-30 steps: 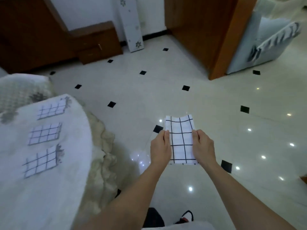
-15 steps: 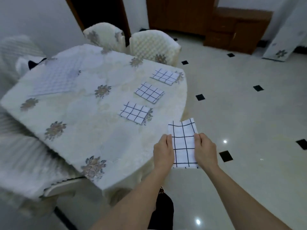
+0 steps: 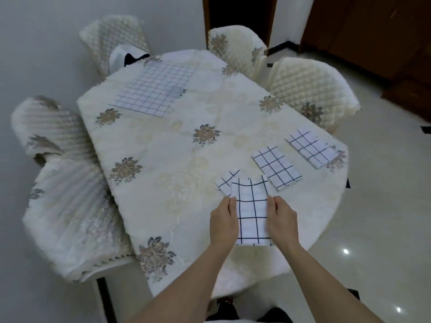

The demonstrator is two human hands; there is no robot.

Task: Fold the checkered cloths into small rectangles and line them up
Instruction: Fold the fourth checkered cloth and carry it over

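Observation:
I hold a folded white cloth with a black grid (image 3: 251, 210) above the near right part of the table (image 3: 163, 164). My left hand (image 3: 222, 221) grips its left edge and my right hand (image 3: 282, 219) grips its right edge. Three folded checkered cloths lie in a diagonal row on the table: one (image 3: 225, 183) partly hidden behind the held cloth, a second (image 3: 276, 169) to its right, a third (image 3: 311, 148) near the far right edge. A large checkered cloth (image 3: 154, 89) lies spread out at the table's far side.
The table wears a cream floral cover. Quilted covered chairs stand around it: one at the left (image 3: 53, 136), one at the back left (image 3: 114, 36), two at the back right (image 3: 307, 87). Glossy tiled floor (image 3: 384, 206) lies to the right, dark wooden furniture (image 3: 373, 31) beyond.
My view has swung left from the floor onto the table. The held cloth, gripped the same way by both hands, now hovers over the table beside the row of folded cloths.

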